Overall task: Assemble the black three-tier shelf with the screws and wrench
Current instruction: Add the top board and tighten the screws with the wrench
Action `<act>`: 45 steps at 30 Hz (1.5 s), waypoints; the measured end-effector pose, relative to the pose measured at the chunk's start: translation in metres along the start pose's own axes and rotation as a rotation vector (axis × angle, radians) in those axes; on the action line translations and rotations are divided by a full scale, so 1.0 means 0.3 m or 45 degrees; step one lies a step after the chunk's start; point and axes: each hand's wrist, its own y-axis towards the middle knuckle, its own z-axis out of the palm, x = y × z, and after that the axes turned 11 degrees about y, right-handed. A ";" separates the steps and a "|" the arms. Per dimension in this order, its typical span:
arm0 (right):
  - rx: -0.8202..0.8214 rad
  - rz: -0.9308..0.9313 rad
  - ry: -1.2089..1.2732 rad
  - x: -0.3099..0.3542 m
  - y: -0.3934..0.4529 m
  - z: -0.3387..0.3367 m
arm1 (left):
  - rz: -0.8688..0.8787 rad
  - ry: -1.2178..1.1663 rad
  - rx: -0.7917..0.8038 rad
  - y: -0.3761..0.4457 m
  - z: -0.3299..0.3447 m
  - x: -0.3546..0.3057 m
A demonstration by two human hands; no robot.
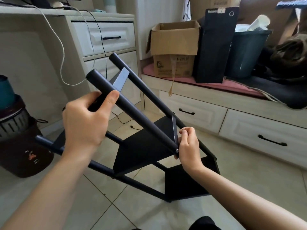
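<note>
The shelf (146,145) lay tipped over the tiled floor (116,213), its nearest post (132,110) running on a long slant from upper left, by the drawers (103,37), down to lower right. The left hand (84,123) wrapped its fingers round the upper part of that post, thumb laid along it. The right hand (187,145) was curled at the post's lower end, beside a silvery screw (177,150) (what its pinched fingertips held, I could not tell), against the middle tier's edge.
</note>
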 end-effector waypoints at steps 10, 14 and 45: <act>-0.016 -0.147 -0.160 -0.022 0.092 -0.046 | -0.279 -0.127 -0.055 -0.060 0.081 0.129; -0.009 -0.162 -0.228 -0.055 0.114 -0.081 | -0.412 -0.209 -0.079 -0.141 0.114 0.190; 0.148 0.118 -1.392 -0.293 0.085 -0.368 | -1.392 -0.605 0.372 -0.702 0.354 0.505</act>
